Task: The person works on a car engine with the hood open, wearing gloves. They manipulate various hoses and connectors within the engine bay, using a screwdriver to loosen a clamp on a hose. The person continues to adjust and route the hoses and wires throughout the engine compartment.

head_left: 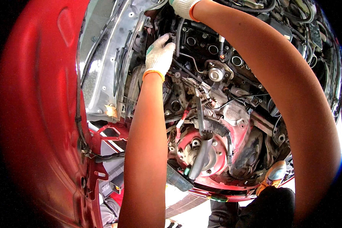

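Note:
In a white work glove with an orange cuff, my left hand [159,56] reaches into the engine bay beside a ribbed black hose [179,37]. Its fingers curl in, and what they grip is hidden in the dark gap. My right hand [184,7], gloved the same way, is at the top edge; its fingers are mostly cut off. Between my forearms lies the dark engine block [205,42] with several round openings. A round silver metal part [216,73] is fixed just below it. Nearer me, a grey tube [201,157] stands over the red strut tower [185,144].
A large red body panel [38,114] fills the left side, with a black cable [78,117] along its edge. The windshield cowl [112,57] lies beside it. Wires and hoses crowd the upper right. An orange and grey shoe [274,175] and dark trousers [254,201] show at the lower right.

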Demonstrator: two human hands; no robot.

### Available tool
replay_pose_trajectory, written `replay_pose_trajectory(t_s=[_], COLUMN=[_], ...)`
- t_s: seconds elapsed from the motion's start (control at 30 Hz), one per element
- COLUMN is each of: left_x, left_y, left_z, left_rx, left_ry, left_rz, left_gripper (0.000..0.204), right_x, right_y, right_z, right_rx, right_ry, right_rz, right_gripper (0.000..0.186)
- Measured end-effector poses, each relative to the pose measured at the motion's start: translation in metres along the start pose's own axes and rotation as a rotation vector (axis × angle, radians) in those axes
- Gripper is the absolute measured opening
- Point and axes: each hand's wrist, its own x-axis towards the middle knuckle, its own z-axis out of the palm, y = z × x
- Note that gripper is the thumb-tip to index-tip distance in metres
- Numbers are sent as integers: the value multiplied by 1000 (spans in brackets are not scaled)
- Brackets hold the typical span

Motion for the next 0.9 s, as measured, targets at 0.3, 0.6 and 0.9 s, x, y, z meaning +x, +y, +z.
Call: replay_pose_trajectory(t_s=[0.3, 0.6, 0.9], left_x=[7, 33, 97], left_y=[-1, 41, -21], left_z=[18, 17, 63], left_rx=[-164, 189, 288], left_ry=[-57, -27, 222], left_rz=[11, 100, 807], left_gripper=[50, 56, 44], right_x=[-32, -63, -58], right_y=[42, 51, 39], right_z=[26, 49, 46], right_rx=[443, 480, 420], right_ry=[230, 342, 352], right_rz=[308, 340, 322], right_gripper=[29, 29, 28])
